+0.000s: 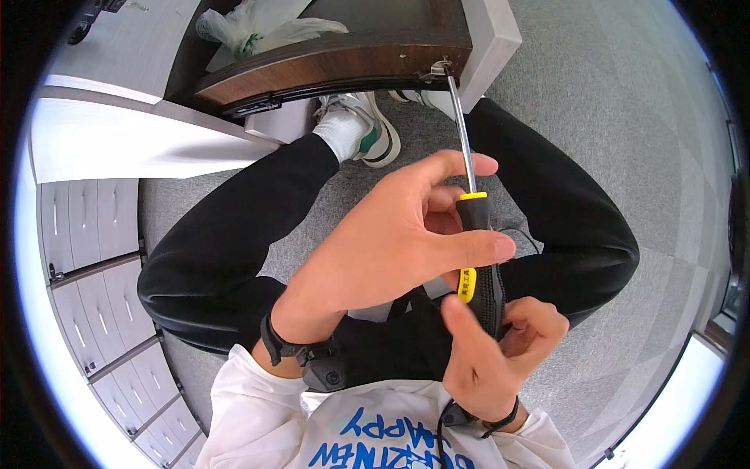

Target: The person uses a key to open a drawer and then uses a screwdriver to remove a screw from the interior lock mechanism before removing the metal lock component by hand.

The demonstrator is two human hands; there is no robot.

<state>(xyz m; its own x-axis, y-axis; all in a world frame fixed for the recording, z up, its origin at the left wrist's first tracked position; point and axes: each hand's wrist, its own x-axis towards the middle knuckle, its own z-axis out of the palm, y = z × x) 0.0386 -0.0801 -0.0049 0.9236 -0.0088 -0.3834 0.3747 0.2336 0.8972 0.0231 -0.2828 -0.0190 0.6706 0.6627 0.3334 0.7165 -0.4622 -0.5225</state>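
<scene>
A screwdriver (484,301) with a black and yellow handle and steel shaft reaches up to a metal fitting (435,72) on the dark brown wooden panel (328,62). My left hand (391,234) is around the upper handle, thumb across it and index finger extended over by the shaft. My right hand (500,363) is at the handle's lower end, fingers curled against it and thumb raised alongside; its exact grip is partly hidden.
A pale board (488,43) stands right of the dark panel. A white cabinet edge (125,137), plastic bag (234,31) and grey drawer units (98,313) are at the left. My bent legs and sneakers (375,141) surround the work on grey carpet (570,94).
</scene>
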